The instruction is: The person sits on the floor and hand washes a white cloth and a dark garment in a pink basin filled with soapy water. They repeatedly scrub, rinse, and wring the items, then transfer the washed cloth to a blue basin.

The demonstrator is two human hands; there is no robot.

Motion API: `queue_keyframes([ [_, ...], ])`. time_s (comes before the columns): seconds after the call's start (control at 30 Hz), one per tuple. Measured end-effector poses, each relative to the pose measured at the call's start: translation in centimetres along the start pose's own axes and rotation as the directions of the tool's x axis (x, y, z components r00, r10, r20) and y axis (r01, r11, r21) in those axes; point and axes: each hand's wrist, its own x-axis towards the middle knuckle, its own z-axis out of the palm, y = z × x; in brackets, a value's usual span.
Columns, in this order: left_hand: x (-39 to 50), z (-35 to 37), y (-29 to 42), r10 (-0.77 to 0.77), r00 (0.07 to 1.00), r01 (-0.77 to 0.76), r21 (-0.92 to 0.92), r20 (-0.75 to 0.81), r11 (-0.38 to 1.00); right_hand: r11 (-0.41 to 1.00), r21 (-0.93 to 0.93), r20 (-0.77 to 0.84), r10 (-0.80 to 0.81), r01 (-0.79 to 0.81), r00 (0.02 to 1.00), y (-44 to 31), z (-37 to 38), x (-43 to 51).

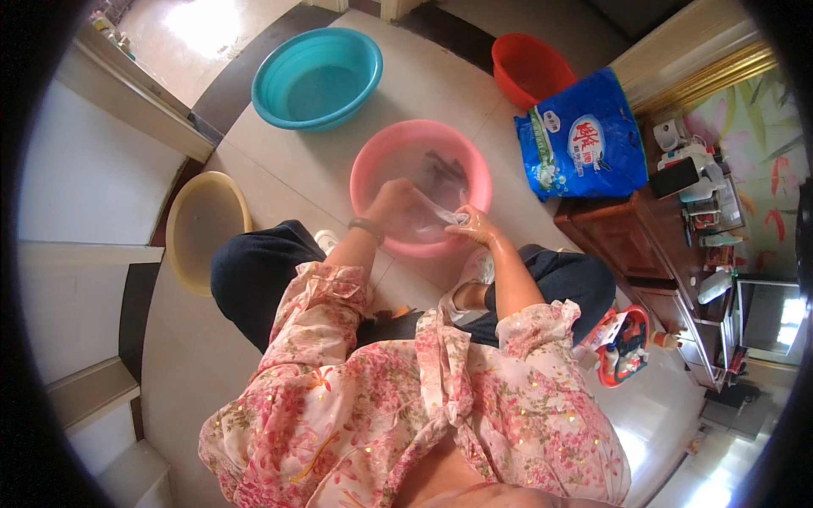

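Observation:
A pink plastic basin (pixel 484 184) stands on the floor before me, holding cloudy water and a dark cloth (pixel 444 170). Over its left part, my left hand (pixel 395 195) is closed on one end of a thin, wet white cloth (pixel 432 206). The cloth stretches across the basin to my right hand (pixel 473 227), whose fingers hold its bunched other end at the right front rim. Part of the left hand's fingers is hidden by the back of the hand.
Around the basin stand a teal basin (pixel 260 105), a red basin (pixel 498 63) and a beige basin (pixel 173 235) with murky liquid. A blue detergent bag (pixel 587 136) stands at the right by a wooden cabinet (pixel 613 241). A red container (pixel 645 317) with items sits behind my right knee.

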Motion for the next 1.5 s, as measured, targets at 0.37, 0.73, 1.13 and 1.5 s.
queue_keyframes([
  [0.37, -1.1, 0.2, 0.6, 0.214, 0.939, -0.344, 0.677, 0.27, 0.65, 0.956, -0.164, -0.529, -0.294, 0.244, 0.796, -2.3, -1.2, -0.5],
  [0.73, 1.9, 0.5, -0.6, 0.144, 0.986, -0.145, 0.003, 0.082, 0.989, 0.935, 0.212, -0.744, -0.033, 0.283, 0.667, 0.6, -2.2, 2.8],
  [1.13, -1.2, 4.7, 1.0, -0.062, 0.972, 0.038, 0.11, 0.225, 0.993, 0.711, 0.577, -0.579, 0.009, 0.402, 0.815, -4.4, -1.5, 1.9],
  [1.5, 0.1, 2.7, -0.9, 0.101, 0.995, -0.096, 0.144, -0.027, 0.985, 0.758, 0.507, -0.656, 0.032, 0.41, 0.754, -5.3, -1.9, 2.0],
])
